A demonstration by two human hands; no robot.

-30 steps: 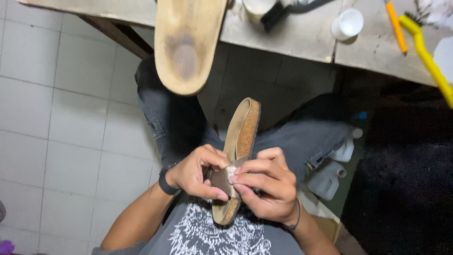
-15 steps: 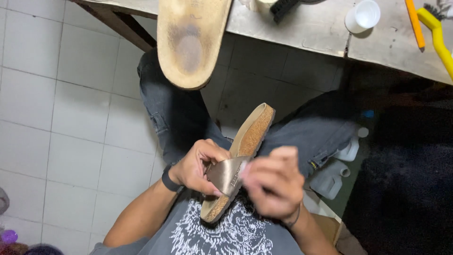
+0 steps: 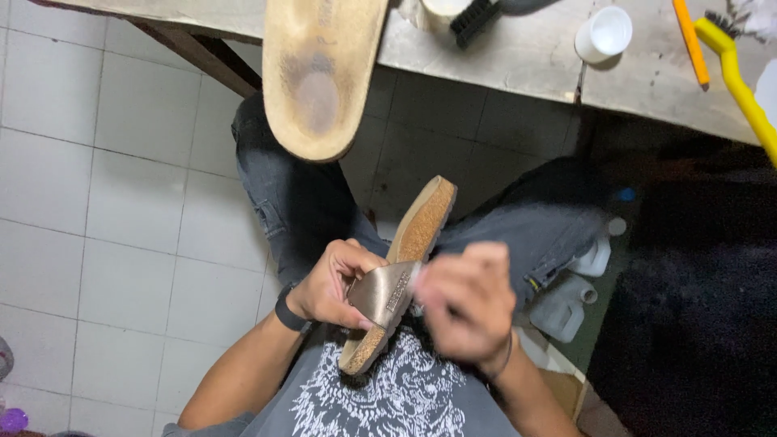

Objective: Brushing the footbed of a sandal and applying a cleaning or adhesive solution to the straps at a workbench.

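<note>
A cork-soled sandal (image 3: 421, 222) with a bronze strap (image 3: 384, 293) lies tilted over my lap. My left hand (image 3: 332, 279) grips it at the strap from the left side. My right hand (image 3: 465, 303) is blurred, pressed against the strap's right edge with something small and pale at its fingertips; what it is I cannot tell. A second sandal (image 3: 320, 73) lies footbed up, its heel overhanging the workbench (image 3: 502, 57) edge above my knees.
On the bench are a white cup (image 3: 603, 34), a black brush (image 3: 473, 14), an orange pencil (image 3: 690, 40) and a yellow-handled brush (image 3: 740, 77). White plastic bottles (image 3: 566, 307) stand on the floor at my right. White floor tiles lie to the left.
The sandal has turned so its bronze strap faces up. My right hand has moved along the strap's edge and is now blurred. The view has shifted slightly.
</note>
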